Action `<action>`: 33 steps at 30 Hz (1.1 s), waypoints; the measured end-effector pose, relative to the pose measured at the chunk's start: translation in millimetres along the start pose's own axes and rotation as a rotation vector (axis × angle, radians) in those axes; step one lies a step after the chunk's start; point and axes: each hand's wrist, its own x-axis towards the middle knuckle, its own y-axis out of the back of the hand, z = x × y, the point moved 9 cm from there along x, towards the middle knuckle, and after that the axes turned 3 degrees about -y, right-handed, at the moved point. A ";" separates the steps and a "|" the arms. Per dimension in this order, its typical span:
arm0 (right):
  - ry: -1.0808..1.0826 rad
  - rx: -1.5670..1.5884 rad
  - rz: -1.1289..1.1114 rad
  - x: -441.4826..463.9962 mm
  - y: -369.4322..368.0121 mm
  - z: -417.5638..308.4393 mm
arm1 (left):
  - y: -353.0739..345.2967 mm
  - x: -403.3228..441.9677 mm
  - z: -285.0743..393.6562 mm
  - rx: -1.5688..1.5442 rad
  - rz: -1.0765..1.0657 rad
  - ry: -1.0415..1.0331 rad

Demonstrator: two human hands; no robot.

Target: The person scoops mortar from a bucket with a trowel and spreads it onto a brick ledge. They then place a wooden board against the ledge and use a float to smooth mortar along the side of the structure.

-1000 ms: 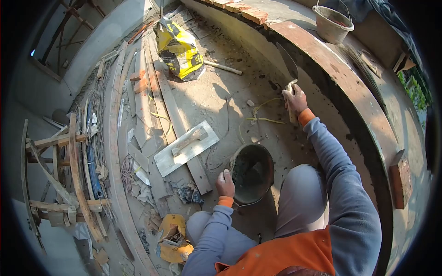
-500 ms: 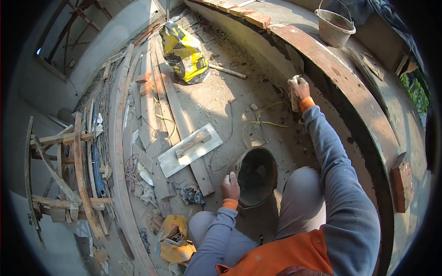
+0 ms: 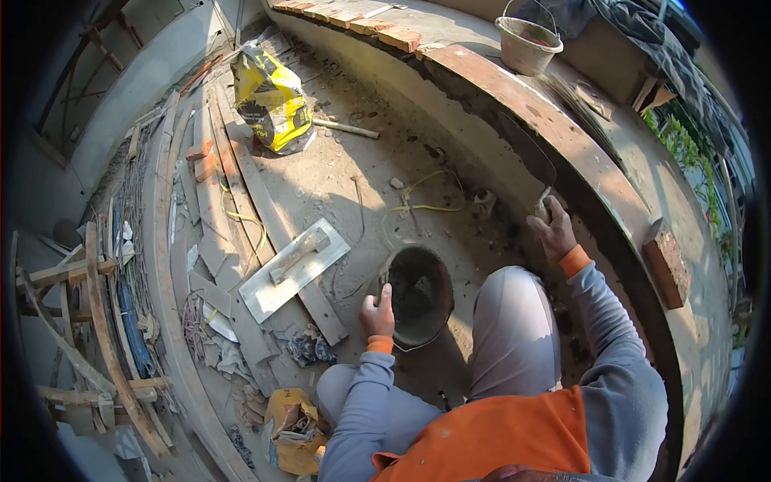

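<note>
My left hand [image 3: 377, 313] is closed on the near-left rim of a dark bucket [image 3: 439, 281], which stands on the floor before my knees. Grey wet-looking mortar [image 3: 419, 304] lies inside it. Held in my right hand [image 3: 556, 229] is a trowel [image 3: 544, 209]; the fingers wrap its handle. Its thin blade points up along the dark, mortar-coated face of the low curved wall [image 3: 474, 132]. I cannot tell whether the blade touches the wall. A plastering float [image 3: 329, 255] rests handle-up on boards left of the bucket.
Long planks [image 3: 265, 201] and a wooden frame [image 3: 96, 321] lie left. A yellow-black bag [image 3: 277, 104] stands ahead, a torn yellow bag [image 3: 293, 430] near my left knee. The wall top carries a pale bucket [image 3: 526, 48] and a brick [image 3: 666, 261].
My right hand with the trowel has come back along the wall, closer to my body. My left hand stays on the bucket rim. The whole view has shifted as my head turned.
</note>
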 end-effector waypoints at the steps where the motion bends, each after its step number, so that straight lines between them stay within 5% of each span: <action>1: 0.138 -0.126 0.014 -1.4 0.9 -23.1 | -2.8 -0.8 -1.8 -0.007 -0.019 0.009; 11: 0.076 -0.478 -0.509 -55.2 45.6 -131.1 | 13.8 10.2 50.4 0.165 -0.115 0.073; 17: -0.014 -0.666 -0.875 -111.5 83.2 -196.2 | 107.1 -8.6 233.5 0.222 -0.271 0.061; 19: 0.050 -0.640 -0.890 -120.8 68.2 -219.4 | 133.5 -17.2 297.0 0.223 -0.322 -0.088; 21: 0.116 -0.621 -0.897 -128.3 53.8 -249.0 | 151.9 -29.9 346.1 0.150 -0.389 -0.026; 26: 0.178 -0.459 -0.597 -163.8 75.3 -334.5 | 187.5 -39.7 479.7 0.087 -0.480 -0.161; 28: 0.114 -0.414 -0.918 -204.7 96.8 -353.4 | 198.9 -38.5 506.5 0.033 -0.458 -0.138; 32: 0.293 -0.479 -0.965 -186.1 151.6 -380.7 | 200.9 -46.1 567.9 0.129 -0.473 -0.222; 33: 0.189 -0.525 -0.811 -156.9 179.0 -388.6 | 199.4 -49.9 580.2 0.127 -0.482 -0.233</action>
